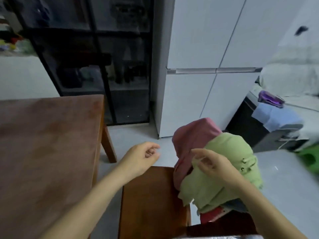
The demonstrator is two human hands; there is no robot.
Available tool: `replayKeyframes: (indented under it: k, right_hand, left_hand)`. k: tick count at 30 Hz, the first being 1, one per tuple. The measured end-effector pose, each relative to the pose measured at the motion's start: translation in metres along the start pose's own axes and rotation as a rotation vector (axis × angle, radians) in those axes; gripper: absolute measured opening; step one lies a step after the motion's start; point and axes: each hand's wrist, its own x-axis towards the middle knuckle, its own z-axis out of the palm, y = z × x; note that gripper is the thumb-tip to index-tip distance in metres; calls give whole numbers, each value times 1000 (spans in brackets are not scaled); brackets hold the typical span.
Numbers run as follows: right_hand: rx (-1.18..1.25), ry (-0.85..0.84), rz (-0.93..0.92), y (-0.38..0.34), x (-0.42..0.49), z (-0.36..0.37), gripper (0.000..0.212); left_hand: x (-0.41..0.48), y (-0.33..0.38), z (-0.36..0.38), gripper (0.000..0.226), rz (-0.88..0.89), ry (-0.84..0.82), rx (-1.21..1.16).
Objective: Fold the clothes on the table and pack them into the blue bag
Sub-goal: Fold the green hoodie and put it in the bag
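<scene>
Green garment (233, 152): sat bunched on top of the pile on the chair (151, 195), not on the table. It leaned against the pink garment (195, 135) behind it.
Right hand (212, 164): your thumb and forefinger pinched a fold at the green garment's upper left edge. The grip was narrow and took only a small bite of cloth.
Left hand (141, 157): was loosely curled and held nothing. It hovered over the gap between table and chair, apart from the pile.
Pile base: a denim-blue piece (236, 205) and a red piece (214, 215) lay under the green one. Nothing in the pile looked folded.
Table (48, 144): wood top, on your left, just beside the chair.
Blue bag: couldn't identify it. A pale blue item (278, 118) sat on a dark unit at far right, and I couldn't tell whether that was the bag.
Step (my read): you were pulling the green garment off the pile to take it to the table for folding. The task looked early, with nothing packed.
Grip advice: one pinch would have dragged the garment up as a rope. You needed the left hand on a second edge, shoulder or hem, so it came off spread.
Lift advice: go straight up first, then across to the table, so the hem cleared the pink piece.
Risk: the pile overhung the chair's right edge, so a sideways tug could have tipped the pink or denim piece onto the floor.
Handling: the cloth looked soft and limp, so it would need shaking flat before the first fold.
</scene>
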Motion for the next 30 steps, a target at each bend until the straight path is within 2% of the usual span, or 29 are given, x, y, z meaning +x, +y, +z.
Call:
replayKeyframes:
  k: [3, 7, 10, 13, 15, 17, 20, 23, 25, 27, 30]
  right_hand:
    - [-117, 156, 129, 52, -9, -26, 41]
    - [-31, 409, 438, 108, -12, -55, 35]
    - [126, 371, 712, 136, -6, -65, 50]
    - [349, 260, 859, 141, 1, -66, 50]
    - [397, 295, 822, 146, 7, -68, 44]
    - [435, 366, 796, 149, 11, -70, 30]
    - [521, 554, 761, 162, 14, -72, 23]
    - [584, 713, 575, 154, 12, -80, 23]
    - [589, 740, 403, 131, 13, -88, 19]
    - [569, 684, 231, 101, 14, -92, 17]
    - [551, 567, 14, 60, 14, -83, 18]
  left_hand:
    - [26, 21, 33, 30, 25, -75, -13]
    - [46, 45, 62, 30, 70, -135, -11]
    - [56, 59, 76, 30, 91, -160, 5]
    - [64, 69, 86, 31, 107, -179, 8]
    - [67, 75, 93, 32, 116, -188, -5]
    - [69, 79, 99, 33, 120, -188, -21]
    - [70, 81, 105, 36, 113, -195, -27]
    - [72, 85, 109, 37, 127, -198, -11]
    - [75, 91, 109, 39, 158, -190, -1]
    - [78, 100, 110, 50, 197, -181, -22]
    - [84, 117, 114, 96, 194, -171, -11]
